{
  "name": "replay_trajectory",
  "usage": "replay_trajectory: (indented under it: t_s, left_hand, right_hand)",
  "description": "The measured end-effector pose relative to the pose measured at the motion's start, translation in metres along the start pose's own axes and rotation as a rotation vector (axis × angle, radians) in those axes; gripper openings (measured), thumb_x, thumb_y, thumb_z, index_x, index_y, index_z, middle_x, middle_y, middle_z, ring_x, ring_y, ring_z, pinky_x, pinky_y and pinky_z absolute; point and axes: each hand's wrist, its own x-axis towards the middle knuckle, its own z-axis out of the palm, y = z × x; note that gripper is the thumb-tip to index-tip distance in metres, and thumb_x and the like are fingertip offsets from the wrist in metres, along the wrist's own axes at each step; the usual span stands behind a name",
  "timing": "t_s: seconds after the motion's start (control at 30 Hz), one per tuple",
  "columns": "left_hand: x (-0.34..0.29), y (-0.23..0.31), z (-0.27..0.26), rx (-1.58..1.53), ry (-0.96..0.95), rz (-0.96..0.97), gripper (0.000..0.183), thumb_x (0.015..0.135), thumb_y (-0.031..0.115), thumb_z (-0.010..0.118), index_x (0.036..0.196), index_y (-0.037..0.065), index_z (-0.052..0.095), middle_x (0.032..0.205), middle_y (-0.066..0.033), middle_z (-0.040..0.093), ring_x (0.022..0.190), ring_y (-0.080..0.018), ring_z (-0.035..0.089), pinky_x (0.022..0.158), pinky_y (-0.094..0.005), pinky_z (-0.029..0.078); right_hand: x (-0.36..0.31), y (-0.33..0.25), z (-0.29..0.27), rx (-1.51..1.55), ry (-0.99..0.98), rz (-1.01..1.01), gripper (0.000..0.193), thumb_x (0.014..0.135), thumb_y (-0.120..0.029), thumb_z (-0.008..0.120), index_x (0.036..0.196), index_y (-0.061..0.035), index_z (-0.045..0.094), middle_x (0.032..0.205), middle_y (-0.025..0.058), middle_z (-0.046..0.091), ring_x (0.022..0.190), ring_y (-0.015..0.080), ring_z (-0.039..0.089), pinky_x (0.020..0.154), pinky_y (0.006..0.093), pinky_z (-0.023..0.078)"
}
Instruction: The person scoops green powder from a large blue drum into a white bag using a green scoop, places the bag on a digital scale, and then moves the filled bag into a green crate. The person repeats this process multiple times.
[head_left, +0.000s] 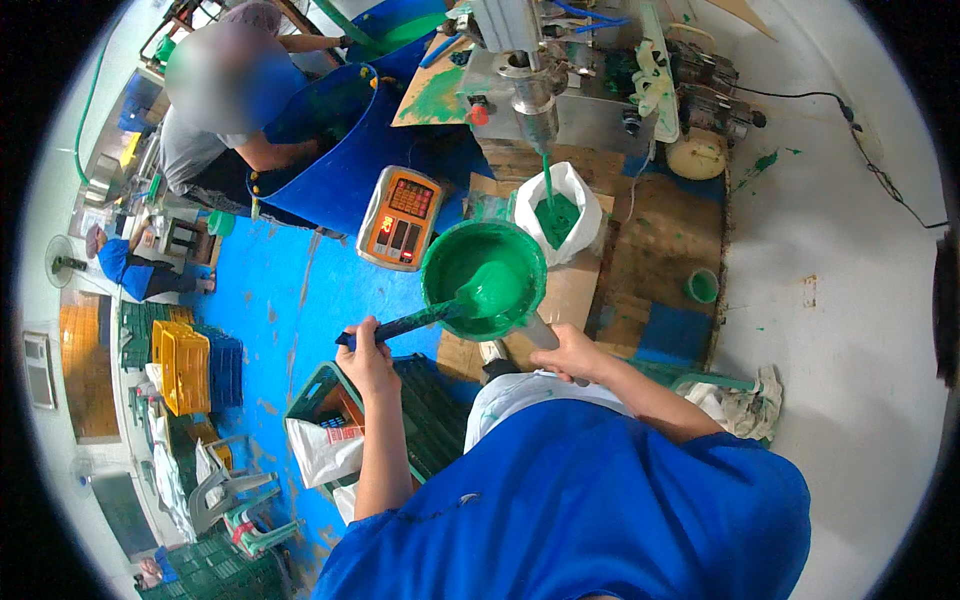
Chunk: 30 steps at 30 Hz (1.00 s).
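Observation:
My left hand point(370, 362) is closed around the black handle of a stirring tool point(410, 322). Its coated end rests in glossy green paste inside a round green pot point(428, 272), so its exact shape is hidden. With my right hand point(566, 353) I grip the pot's pale handle point(540, 332), holding the pot in front of my body. Just beyond it, a white bag point(580, 222) stands with its mouth spread and green paste inside. A green stream falls into the bag from a metal filling nozzle point(535, 108).
An orange-and-white scale point(400, 220) sits left of the pot. Large blue tubs point(350, 190) stand behind it, where a person point(205, 150) reaches in. A green crate point(330, 390) is by my left forearm. A small green-stained cup point(702, 286) lies to the right.

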Motion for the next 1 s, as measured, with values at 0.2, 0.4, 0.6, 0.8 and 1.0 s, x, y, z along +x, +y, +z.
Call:
replay_trajectory:
  t_s: [0.2,0.4,0.6,0.8,1.0]
  left_hand:
    - [-0.011,0.003,0.01,-0.03,-0.004,-0.046,0.019,0.076,0.01,0.066,0.067,0.011,0.05,0.062,-0.0022,0.056,0.039,-0.0053,0.041,0.033,-0.0175,0.027]
    - [-0.017,0.016,0.025,-0.026,-0.041,-0.074,0.019,0.075,0.012,0.067,0.069,0.011,0.049,0.064,-0.0032,0.057,0.038,-0.0058,0.042,0.031,-0.0181,0.026]
    - [0.002,0.023,0.064,-0.03,-0.085,-0.056,0.016,0.073,0.012,0.067,0.074,0.008,0.052,0.062,-0.0037,0.055,0.037,-0.0064,0.041,0.031,-0.0194,0.026]
    - [0.027,-0.016,0.138,-0.116,-0.163,0.192,0.016,0.075,0.015,0.067,0.073,0.004,0.057,0.057,0.0008,0.051,0.042,-0.0074,0.041,0.038,-0.0228,0.032]
    - [0.009,-0.066,0.185,0.569,-0.351,0.674,0.017,0.073,0.015,0.071,0.067,0.004,0.06,0.056,-0.0061,0.051,0.049,-0.0123,0.045,0.047,-0.0271,0.037]
  right_hand:
    - [-0.006,0.007,-0.007,0.02,0.0,-0.017,0.019,0.079,-0.014,0.063,0.074,-0.0034,0.048,0.051,0.0001,0.046,0.037,0.0068,0.044,0.033,0.0233,0.034]
    - [-0.028,0.012,-0.019,0.05,0.047,0.017,0.018,0.077,-0.015,0.063,0.075,-0.0024,0.05,0.052,0.0009,0.048,0.037,0.0084,0.045,0.033,0.0246,0.035]
    - [-0.094,0.023,-0.052,0.031,0.112,0.106,0.018,0.077,-0.013,0.064,0.074,-0.003,0.049,0.052,0.0002,0.046,0.037,0.0083,0.044,0.034,0.0239,0.033]
    - [-0.151,0.061,-0.072,0.11,0.309,0.16,0.017,0.078,-0.012,0.063,0.075,-0.0043,0.048,0.05,0.0002,0.047,0.036,0.0085,0.043,0.033,0.0247,0.031]
    - [-0.157,0.087,-0.081,0.093,0.477,0.144,0.015,0.079,-0.012,0.061,0.078,-0.0039,0.048,0.047,0.0,0.045,0.034,0.0082,0.042,0.031,0.0255,0.031]
